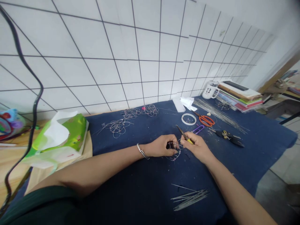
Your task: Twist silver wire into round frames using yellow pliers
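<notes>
A small wire piece (174,158) made of thin loops with tiny beads hangs at the fingers of my left hand (163,146), which is closed on it. My right hand (194,146), just beside it, is wrapped around a pair of pliers (185,135) with a yellow part showing; the dark tip points up and left. The two hands nearly touch over the dark blue cloth (145,184). Below them lies a bundle of short straight wires (191,198). Beyond my left hand are tangled wire loops (118,126).
Right of my hands lie orange-handled scissors (206,120), a purple tool (198,129), black pliers (231,137) and a round bead dish (188,119). Farther back are long wires (220,114), a white mug (210,90) and stacked books (241,95). A green tissue pack (77,132) sits left.
</notes>
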The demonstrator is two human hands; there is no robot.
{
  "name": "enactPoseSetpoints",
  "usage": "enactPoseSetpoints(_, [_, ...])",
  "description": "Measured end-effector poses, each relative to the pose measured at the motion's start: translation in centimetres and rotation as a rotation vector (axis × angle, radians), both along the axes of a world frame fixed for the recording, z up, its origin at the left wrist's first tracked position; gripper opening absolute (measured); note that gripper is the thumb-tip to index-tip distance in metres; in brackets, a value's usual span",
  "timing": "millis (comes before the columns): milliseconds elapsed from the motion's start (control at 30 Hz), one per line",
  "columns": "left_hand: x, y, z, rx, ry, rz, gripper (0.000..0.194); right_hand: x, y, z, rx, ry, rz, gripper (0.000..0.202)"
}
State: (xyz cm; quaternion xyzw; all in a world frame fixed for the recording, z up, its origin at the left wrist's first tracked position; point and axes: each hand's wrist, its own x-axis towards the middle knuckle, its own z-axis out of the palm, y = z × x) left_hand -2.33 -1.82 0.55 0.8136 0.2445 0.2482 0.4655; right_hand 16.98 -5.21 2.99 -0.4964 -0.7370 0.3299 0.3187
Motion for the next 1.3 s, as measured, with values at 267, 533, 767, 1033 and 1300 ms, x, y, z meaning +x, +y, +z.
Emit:
enactPoseSetpoints(267, [0.09, -0.06, 0.21, -0.172, -0.147, -0.051, 0.018, 0.21, -0.10, 0.09, -0.019, 0.020, 0.006, 0.017])
enactPoseSetpoints(533, [0.30, -0.10, -0.08, -0.231, -0.206, -0.083, 0.026, 0.50, 0.15, -0.07, -0.094, 0.038, 0.052, 0.015])
enactPoseSetpoints(767, [0.07, 0.08, 0.27, -0.251, -0.213, -0.111, 0.023, 0.74, 0.29, 0.14, -0.127, 0.016, 0.082, 0.010])
enactPoseSetpoints(1033, [0.04, 0.22, 0.34, -0.384, -0.223, -0.148, 0.028, 0.98, 0.33, -0.03, -0.110, -0.013, 0.061, 0.011])
enactPoseSetpoints(1300, [0.03, 0.38, 0.16, -0.433, -0.224, -0.151, 0.024, 0.93, 0.31, -0.27, -0.111, -0.023, 0.054, 0.013])
